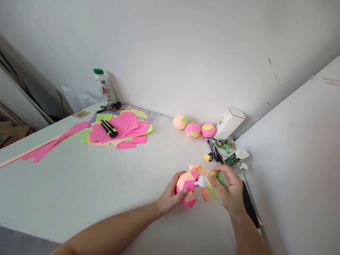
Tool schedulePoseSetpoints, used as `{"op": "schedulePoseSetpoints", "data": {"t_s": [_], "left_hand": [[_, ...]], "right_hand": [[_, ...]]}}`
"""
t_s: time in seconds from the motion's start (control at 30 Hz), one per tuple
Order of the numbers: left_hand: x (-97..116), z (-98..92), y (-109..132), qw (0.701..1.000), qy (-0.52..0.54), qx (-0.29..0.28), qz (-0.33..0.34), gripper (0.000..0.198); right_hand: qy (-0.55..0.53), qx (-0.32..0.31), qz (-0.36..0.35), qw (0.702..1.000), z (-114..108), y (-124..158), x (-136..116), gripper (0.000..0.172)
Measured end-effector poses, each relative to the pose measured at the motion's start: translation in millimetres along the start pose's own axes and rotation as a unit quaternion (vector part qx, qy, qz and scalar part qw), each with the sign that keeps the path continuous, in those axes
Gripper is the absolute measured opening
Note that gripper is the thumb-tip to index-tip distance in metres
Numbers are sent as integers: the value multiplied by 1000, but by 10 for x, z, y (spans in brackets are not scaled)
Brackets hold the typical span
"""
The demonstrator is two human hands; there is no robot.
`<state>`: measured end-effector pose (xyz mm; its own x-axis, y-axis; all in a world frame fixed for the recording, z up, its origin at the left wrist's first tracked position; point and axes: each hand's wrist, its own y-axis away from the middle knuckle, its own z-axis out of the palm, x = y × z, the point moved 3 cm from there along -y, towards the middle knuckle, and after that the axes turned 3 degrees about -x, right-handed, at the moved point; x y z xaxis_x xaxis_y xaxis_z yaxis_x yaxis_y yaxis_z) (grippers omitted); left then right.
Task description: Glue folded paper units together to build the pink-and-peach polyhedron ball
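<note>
My left hand (170, 194) is closed around a pink and peach faceted paper ball (184, 182), its thumb across the near side. Some folded paper flaps stick out from the ball's right and lower side. In my right hand (232, 193) is a glue bottle (220, 178) with a green and yellow label, tipped sideways. Its white nozzle points left and meets or nearly meets the ball's pink face; I cannot tell if glue is coming out. Beside and behind the bottle lie peach paper pieces (205, 193) on the white table.
Three finished-looking paper balls (192, 130) rest by the wall near a white box (230, 123). Scissors (211, 154) and a small jar (242, 167) lie at right. A box cutter (108, 128) sits on pink paper sheets (123, 125); behind stands a green-capped bottle (104, 86).
</note>
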<state>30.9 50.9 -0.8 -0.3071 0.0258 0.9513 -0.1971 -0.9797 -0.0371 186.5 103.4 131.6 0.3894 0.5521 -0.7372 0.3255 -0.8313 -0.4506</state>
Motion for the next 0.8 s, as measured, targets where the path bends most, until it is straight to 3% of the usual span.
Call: {"op": "schedulePoseSetpoints", "data": {"t_s": [0.8], "left_hand": [[14, 2, -8, 1000, -5, 4, -2, 61]], "right_hand": [[-2, -4, -22, 1000, 8, 16, -30, 9]]}}
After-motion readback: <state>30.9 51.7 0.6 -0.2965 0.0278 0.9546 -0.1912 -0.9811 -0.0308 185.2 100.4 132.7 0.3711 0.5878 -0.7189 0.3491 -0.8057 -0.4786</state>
